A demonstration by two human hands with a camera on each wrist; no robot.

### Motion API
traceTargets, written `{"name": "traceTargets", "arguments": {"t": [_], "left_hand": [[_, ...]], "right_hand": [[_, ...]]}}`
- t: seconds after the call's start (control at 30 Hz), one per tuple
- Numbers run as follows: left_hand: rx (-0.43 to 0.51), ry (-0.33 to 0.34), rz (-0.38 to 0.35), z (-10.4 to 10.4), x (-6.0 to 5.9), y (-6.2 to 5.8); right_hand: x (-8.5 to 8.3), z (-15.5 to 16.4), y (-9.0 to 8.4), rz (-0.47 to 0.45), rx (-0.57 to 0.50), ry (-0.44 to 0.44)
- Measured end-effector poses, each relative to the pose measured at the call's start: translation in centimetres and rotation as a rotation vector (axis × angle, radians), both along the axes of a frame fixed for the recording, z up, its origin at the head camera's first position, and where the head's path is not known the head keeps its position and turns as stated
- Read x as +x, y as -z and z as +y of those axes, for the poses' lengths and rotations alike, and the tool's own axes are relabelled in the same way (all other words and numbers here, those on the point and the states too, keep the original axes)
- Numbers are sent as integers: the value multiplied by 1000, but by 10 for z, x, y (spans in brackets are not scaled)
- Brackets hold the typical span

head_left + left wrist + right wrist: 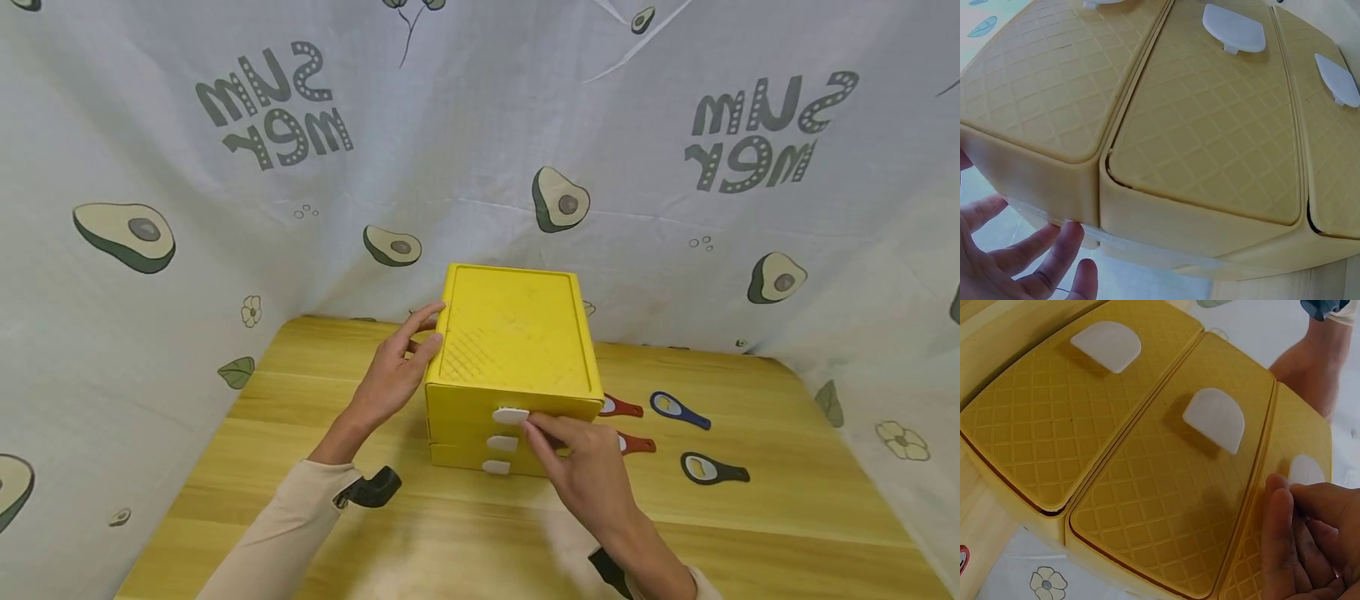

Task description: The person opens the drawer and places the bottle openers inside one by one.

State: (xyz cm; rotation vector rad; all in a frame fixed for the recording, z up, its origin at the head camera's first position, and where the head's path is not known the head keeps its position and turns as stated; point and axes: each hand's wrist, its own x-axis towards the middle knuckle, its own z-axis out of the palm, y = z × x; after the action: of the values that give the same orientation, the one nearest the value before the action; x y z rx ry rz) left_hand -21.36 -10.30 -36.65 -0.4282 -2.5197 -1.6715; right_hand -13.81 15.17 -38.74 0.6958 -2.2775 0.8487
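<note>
A yellow three-drawer box (513,333) stands on the wooden table (787,508), all drawers closed. My left hand (429,332) rests with straight fingers against the box's left side; in the left wrist view its fingers (1054,256) lie by the box's wall. My right hand (531,425) pinches the right end of the top drawer's white handle (508,415). In the right wrist view its fingertips (1280,494) meet at that handle (1305,469). The middle handle (502,443) and bottom handle (497,467) are free.
Right of the box lie bottle openers: a red one (622,407), a blue one (678,409), another red one (637,444) and a black one (712,471). Avocado-print cloth (675,208) walls in the table's back and sides.
</note>
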Motion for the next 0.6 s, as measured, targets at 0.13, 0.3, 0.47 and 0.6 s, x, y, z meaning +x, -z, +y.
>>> {"name": "traceTargets", "arguments": {"t": [0.13,0.3,0.47,0.6], "left_hand": [[3,7,-5,-1,1,-2],[21,17,-8,-2,1,-3],[48,24,-6,-2,0,-1],[56,25,-1,-1,-1,1]], "right_hand": [[-2,-1,0,11,8,11],[-3,-2,-2,3,-2,6],[-2,-2,-1,-25,-16,12],[-1,-2,0,-52,-27,17]]}}
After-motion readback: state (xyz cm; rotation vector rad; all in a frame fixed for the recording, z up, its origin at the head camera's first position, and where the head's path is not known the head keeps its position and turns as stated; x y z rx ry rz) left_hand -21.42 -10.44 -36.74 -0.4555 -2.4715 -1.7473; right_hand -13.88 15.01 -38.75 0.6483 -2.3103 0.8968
